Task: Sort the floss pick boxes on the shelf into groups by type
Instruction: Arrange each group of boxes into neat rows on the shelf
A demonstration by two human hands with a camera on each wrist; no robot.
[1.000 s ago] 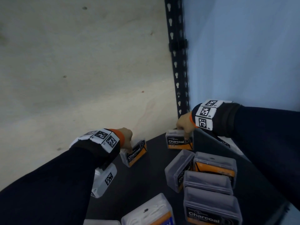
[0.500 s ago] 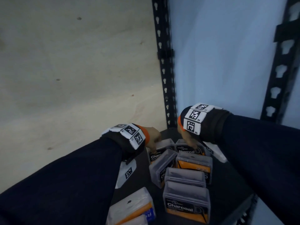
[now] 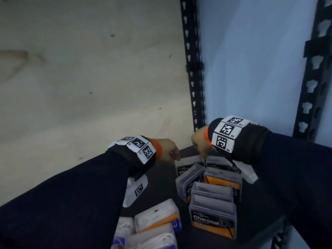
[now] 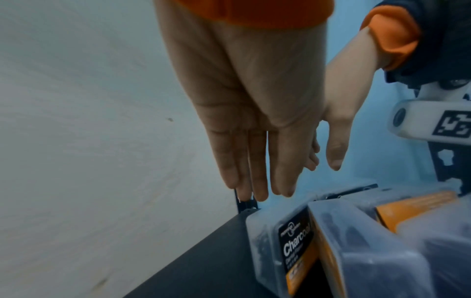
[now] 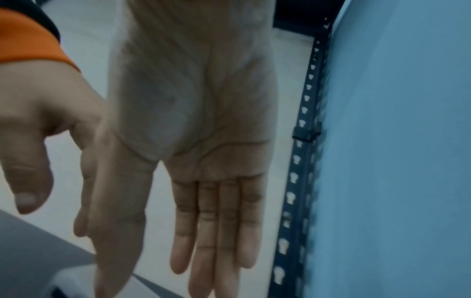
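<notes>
Several clear Charcoal floss pick boxes (image 3: pixel 212 218) with black and orange labels stand packed together on the dark shelf (image 3: pixel 159 178). Three white floss boxes (image 3: pixel 156 217) with orange and blue labels lie at the front left. My left hand (image 3: pixel 171 153) hovers at the back-left Charcoal box (image 3: pixel 186 167). In the left wrist view the left hand (image 4: pixel 254 161) has straight fingers just above that box (image 4: pixel 293 242) and holds nothing. My right hand (image 3: pixel 199 143) hangs over the back-right box (image 3: pixel 217 163). The right wrist view shows the right hand (image 5: pixel 203 221) as a flat empty palm.
A pale wooden panel (image 3: pixel 71 87) closes the shelf's left side and a blue wall (image 3: pixel 251 69) stands behind. Black perforated posts rise at the back corner (image 3: pixel 192 69) and at the right (image 3: pixel 312 69). The shelf's front edge (image 3: pixel 269 229) runs close to the nearest Charcoal box.
Each hand slid a Charcoal box in from the back of the shelf to join the cluster. Both hands have since let go and lifted, fingers straight.
</notes>
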